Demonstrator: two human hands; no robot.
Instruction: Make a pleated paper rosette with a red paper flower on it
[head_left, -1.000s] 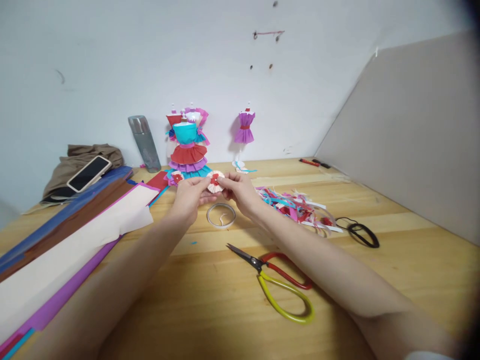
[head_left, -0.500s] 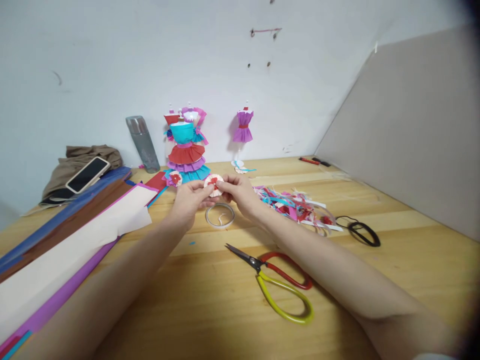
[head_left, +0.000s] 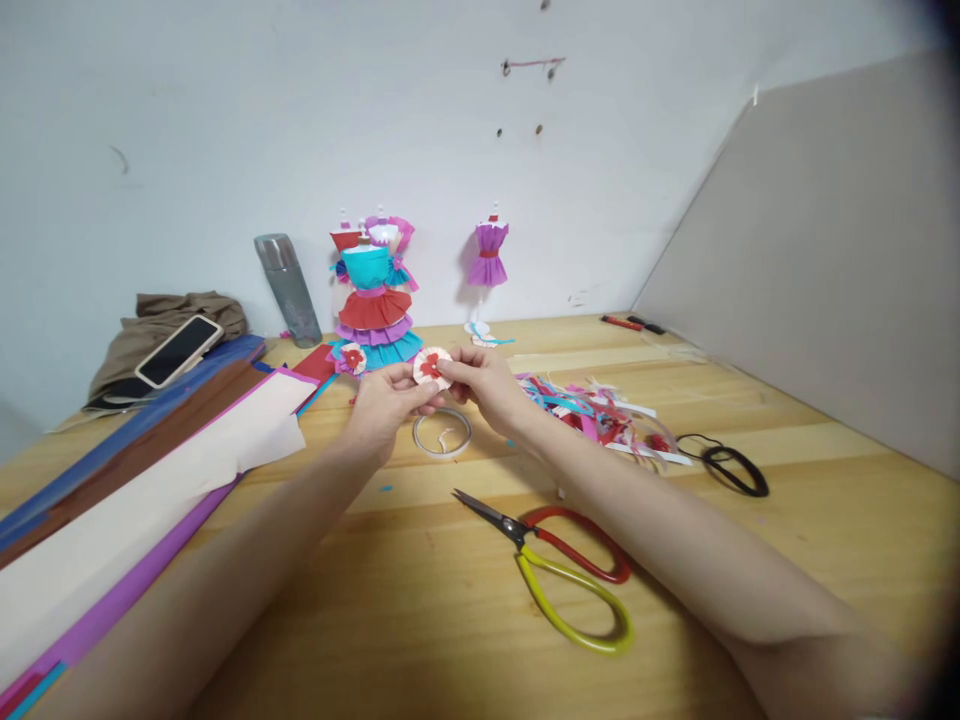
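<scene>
Between both hands is a round pleated paper rosette [head_left: 422, 374], cream at the rim with a red centre. My left hand [head_left: 384, 405] is closed on its left side, thumb at the lower edge. From the right, my right hand [head_left: 487, 385] pinches it, thumb pressed on the red middle. A roll of tape [head_left: 442, 433] lies flat on the table just under the hands. Nearer to me are scissors [head_left: 517, 530] with one red and one yellow handle. Behind the left hand stands a mini dress form in a tiered paper dress [head_left: 374, 309], with a similar rosette [head_left: 352, 358] at its foot.
Crepe paper sheets [head_left: 150, 480] cover the left side, with a phone [head_left: 180, 350] on brown cloth behind. A grey bottle [head_left: 289, 290] leans by the wall. Paper scraps [head_left: 592, 410], a black cord loop [head_left: 735, 470] and a purple-dressed form [head_left: 489, 255] are to the right.
The right hand has shifted slightly over the rosette, its thumb still at the red centre. Both hands keep hold; the whole view has moved a little.
</scene>
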